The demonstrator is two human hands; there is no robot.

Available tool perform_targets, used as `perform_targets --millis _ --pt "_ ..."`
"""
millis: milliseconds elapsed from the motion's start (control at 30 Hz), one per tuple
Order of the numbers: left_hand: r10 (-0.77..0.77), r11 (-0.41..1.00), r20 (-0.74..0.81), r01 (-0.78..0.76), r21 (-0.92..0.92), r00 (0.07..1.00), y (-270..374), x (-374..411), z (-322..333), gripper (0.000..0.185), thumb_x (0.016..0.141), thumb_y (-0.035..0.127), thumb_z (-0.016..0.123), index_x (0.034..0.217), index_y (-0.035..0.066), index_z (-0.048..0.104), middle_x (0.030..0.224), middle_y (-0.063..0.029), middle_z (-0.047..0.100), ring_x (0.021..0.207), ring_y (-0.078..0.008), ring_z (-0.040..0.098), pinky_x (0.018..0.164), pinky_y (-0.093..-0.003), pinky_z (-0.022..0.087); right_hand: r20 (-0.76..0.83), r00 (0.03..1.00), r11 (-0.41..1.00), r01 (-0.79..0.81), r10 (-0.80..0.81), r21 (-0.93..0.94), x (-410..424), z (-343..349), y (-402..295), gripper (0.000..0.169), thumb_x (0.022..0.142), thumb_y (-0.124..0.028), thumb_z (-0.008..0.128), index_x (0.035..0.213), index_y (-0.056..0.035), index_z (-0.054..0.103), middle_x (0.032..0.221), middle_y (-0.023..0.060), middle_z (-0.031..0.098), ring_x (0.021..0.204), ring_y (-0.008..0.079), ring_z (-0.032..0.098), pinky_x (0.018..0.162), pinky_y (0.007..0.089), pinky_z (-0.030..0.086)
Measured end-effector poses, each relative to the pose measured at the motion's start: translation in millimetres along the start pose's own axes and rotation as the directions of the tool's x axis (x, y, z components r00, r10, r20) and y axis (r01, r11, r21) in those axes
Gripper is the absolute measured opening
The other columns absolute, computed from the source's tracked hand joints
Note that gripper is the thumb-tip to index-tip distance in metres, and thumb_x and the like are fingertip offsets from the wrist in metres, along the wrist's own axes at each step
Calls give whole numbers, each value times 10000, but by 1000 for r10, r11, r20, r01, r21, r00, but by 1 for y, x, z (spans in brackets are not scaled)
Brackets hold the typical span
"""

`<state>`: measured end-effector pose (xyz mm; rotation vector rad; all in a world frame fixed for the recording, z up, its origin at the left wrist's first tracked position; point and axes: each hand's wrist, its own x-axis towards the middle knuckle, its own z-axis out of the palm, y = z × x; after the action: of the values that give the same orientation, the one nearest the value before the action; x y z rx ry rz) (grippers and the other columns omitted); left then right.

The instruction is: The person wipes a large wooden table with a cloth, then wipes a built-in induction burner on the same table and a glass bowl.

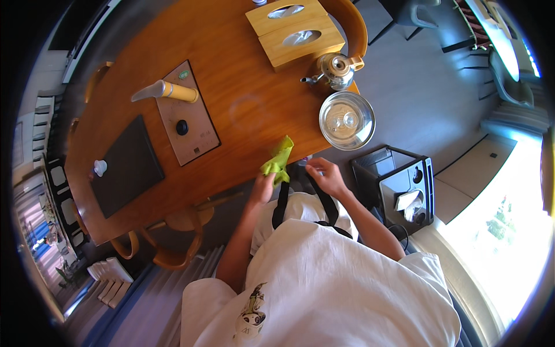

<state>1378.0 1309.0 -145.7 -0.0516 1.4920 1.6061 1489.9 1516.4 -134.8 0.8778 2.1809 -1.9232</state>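
Observation:
My left hand (262, 189) grips a crumpled yellow-green cloth (279, 161) at the front edge of the wooden table (225, 173). The cloth's upper end sticks out over the tabletop. Just off the same edge, my right hand (328, 177) is loosely curled, thumb apart from the fingers, with nothing visible in it. Beyond that hand, a clear glass bowl (365, 108) sits at the table's right end, with small clear glass pieces (348, 119) inside. A metal kettle (336, 71) with a tan handle stands behind the bowl.
Two wooden tissue boxes (277, 47) lie behind the kettle. Further left are a brown tea tray (190, 112) with a bamboo-like holder (180, 92) and a black round object (182, 127), and a dark board (130, 173) bearing a white cup (100, 168). A black cabinet (390, 182) stands at right.

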Motion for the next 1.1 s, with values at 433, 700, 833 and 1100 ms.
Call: perform_targets --millis 433,700,833,1100 --pt "253 958 -246 -277 -71 936 41 -30 23 433 1019 286 437 1311 -18 536 1260 -99 609 1179 -186 558 1033 -344 402 126 731 655 663 -670 -363 -6 14 -108 220 799 -34 645 1018 -20 671 786 112 612 727 306 616 673 412 501" --pt "238 971 -257 -228 67 937 -57 6 -2 269 969 240 602 1079 -1 642 933 -28 673 845 -133 625 794 -292 496 315 948 717 253 -49 -649 3 44 -128 316 853 -173 572 1133 -32 537 781 183 700 721 337 698 614 450 539" --pt "249 909 -173 -291 -300 953 -94 36 -9 300 962 268 611 1112 9 630 935 -15 667 846 -142 621 805 -297 491 386 890 747 427 -245 -510 -10 57 -144 220 833 -129 578 1040 -54 593 767 161 678 739 350 679 629 455 528" --pt "86 953 -65 -101 -287 994 -40 29 -35 339 960 303 606 1154 26 614 1011 -16 649 929 -143 597 866 -304 459 541 586 280 790 -603 -545 -41 76 -161 336 801 -129 620 1131 -66 620 978 56 564 951 225 528 791 349 449"
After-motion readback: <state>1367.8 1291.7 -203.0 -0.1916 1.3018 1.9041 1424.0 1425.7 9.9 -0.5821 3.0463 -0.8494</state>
